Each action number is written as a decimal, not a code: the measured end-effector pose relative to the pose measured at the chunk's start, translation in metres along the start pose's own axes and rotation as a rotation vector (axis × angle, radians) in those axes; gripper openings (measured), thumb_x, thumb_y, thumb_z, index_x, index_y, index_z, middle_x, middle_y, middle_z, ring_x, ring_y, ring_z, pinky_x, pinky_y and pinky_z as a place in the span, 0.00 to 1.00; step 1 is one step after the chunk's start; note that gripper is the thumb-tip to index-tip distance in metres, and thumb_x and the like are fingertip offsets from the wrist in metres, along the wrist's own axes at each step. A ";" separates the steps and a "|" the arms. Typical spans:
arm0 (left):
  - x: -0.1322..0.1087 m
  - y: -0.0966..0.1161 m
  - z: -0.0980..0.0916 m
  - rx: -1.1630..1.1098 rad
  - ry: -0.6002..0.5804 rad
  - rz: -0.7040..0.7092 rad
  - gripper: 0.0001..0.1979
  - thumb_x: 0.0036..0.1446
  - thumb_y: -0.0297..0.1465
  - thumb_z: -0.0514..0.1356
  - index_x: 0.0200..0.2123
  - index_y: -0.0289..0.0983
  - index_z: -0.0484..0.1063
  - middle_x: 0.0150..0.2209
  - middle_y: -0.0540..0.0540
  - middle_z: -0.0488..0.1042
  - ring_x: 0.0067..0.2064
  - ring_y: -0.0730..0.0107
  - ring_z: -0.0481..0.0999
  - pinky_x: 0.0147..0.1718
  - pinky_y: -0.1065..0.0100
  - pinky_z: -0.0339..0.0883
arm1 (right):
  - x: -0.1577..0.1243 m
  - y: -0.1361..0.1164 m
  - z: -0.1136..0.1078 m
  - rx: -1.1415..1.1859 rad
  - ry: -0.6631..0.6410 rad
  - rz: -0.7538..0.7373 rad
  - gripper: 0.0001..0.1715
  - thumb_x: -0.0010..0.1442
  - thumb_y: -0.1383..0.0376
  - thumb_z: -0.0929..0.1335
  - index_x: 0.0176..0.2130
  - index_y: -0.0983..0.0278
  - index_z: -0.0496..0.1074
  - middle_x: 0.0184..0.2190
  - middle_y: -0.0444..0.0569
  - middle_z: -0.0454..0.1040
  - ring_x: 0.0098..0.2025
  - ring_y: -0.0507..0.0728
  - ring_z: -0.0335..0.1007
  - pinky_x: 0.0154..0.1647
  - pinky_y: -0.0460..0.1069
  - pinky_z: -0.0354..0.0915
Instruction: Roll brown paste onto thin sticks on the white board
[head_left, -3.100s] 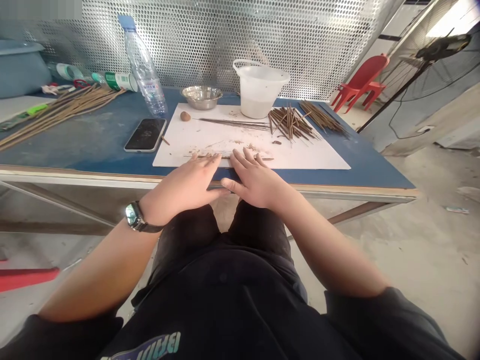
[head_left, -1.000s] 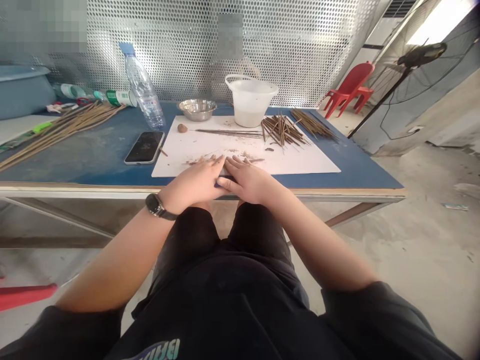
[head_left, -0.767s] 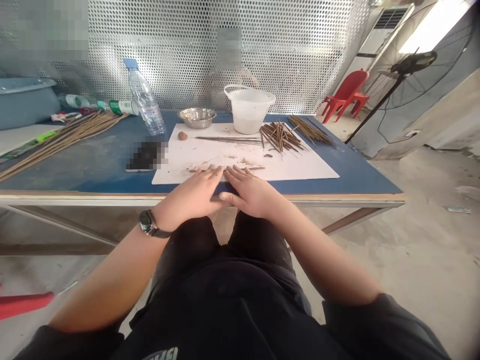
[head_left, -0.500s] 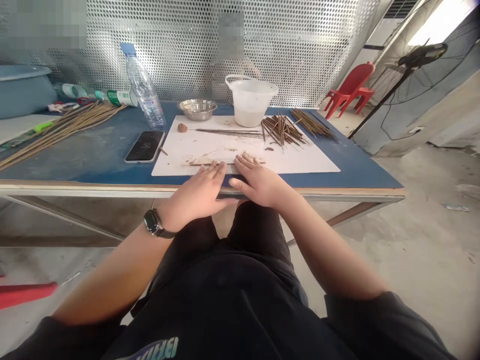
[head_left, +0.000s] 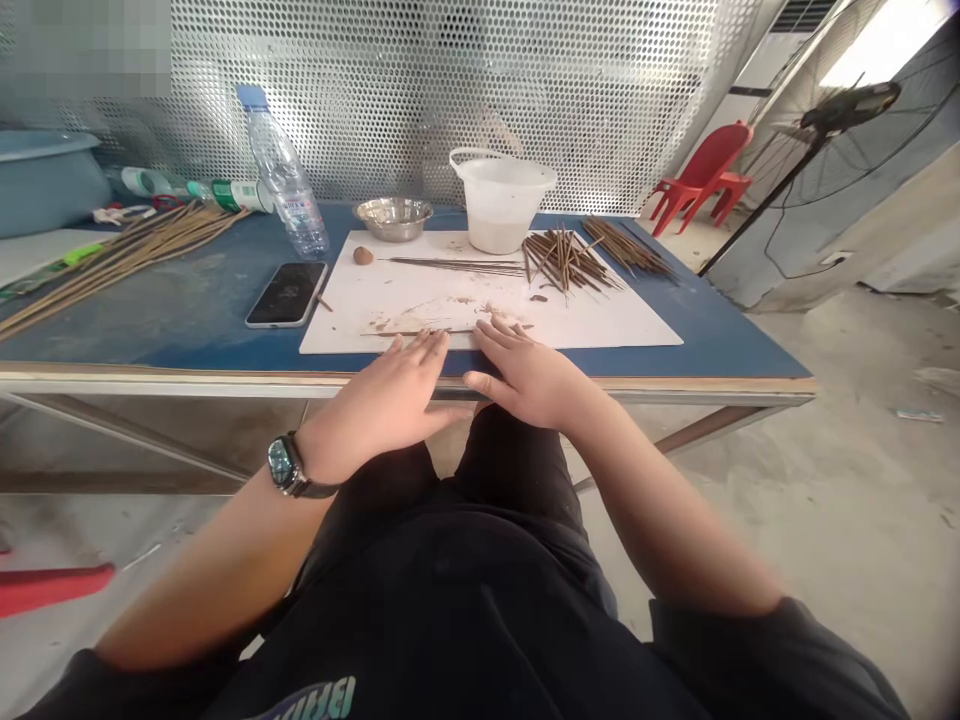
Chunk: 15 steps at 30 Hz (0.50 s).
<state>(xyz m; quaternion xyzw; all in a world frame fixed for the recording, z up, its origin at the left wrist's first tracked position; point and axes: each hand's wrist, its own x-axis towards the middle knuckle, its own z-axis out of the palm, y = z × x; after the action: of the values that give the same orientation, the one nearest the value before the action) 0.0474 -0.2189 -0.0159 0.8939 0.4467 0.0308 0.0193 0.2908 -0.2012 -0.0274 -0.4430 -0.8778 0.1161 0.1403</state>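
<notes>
My left hand (head_left: 390, 395) and my right hand (head_left: 525, 372) lie flat, palms down and fingers stretched out, side by side at the near edge of a white board (head_left: 600, 310). Their fingertips rest at a thin brown-coated stick (head_left: 409, 331) that lies crosswise on the board. Brown crumbs of paste (head_left: 491, 308) are scattered just beyond the fingers. A watch sits on my left wrist. Neither hand grips anything.
On the blue table (head_left: 172, 300): a phone (head_left: 286, 294), a water bottle (head_left: 281, 170), a steel bowl (head_left: 394, 217), a white bucket (head_left: 502, 200), a small brown lump (head_left: 363, 255), piles of sticks (head_left: 566, 258), long sticks (head_left: 112, 262) at left. A fan (head_left: 840, 110) and red chair (head_left: 701, 175) stand at right.
Both hands have slid back toward me over the stick after reaching forward a second ago; the stick now shows just beyond the fingertips. The view shifted slightly.
</notes>
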 end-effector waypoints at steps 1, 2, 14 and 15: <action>-0.002 0.001 0.001 -0.011 0.008 0.000 0.52 0.75 0.55 0.58 0.81 0.20 0.49 0.81 0.21 0.52 0.82 0.38 0.55 0.80 0.46 0.48 | -0.002 -0.001 0.000 0.009 0.015 -0.004 0.73 0.69 0.23 0.48 0.80 0.78 0.57 0.81 0.72 0.53 0.85 0.77 0.43 0.84 0.72 0.47; -0.001 0.002 0.001 -0.018 0.015 -0.004 0.52 0.74 0.56 0.58 0.82 0.21 0.49 0.81 0.22 0.52 0.82 0.38 0.54 0.80 0.46 0.48 | 0.000 -0.002 0.000 0.012 0.030 -0.003 0.72 0.69 0.23 0.48 0.81 0.76 0.57 0.82 0.71 0.53 0.85 0.77 0.42 0.83 0.72 0.46; 0.033 -0.005 -0.007 0.058 -0.081 -0.105 0.51 0.76 0.51 0.57 0.82 0.18 0.45 0.82 0.22 0.45 0.84 0.38 0.46 0.80 0.44 0.45 | 0.032 -0.009 0.002 -0.148 -0.086 0.180 0.71 0.72 0.28 0.43 0.82 0.82 0.48 0.85 0.70 0.36 0.86 0.77 0.25 0.84 0.72 0.35; 0.026 0.000 -0.007 0.067 -0.086 -0.105 0.50 0.76 0.50 0.57 0.82 0.19 0.45 0.83 0.23 0.45 0.84 0.38 0.46 0.81 0.44 0.46 | 0.024 -0.010 0.003 -0.143 -0.070 0.156 0.71 0.72 0.28 0.42 0.82 0.81 0.48 0.85 0.69 0.37 0.86 0.77 0.25 0.84 0.73 0.35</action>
<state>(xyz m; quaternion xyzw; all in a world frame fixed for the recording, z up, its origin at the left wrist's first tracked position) 0.0626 -0.1975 -0.0078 0.8699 0.4925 -0.0234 0.0102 0.2684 -0.1878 -0.0233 -0.5147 -0.8510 0.0794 0.0679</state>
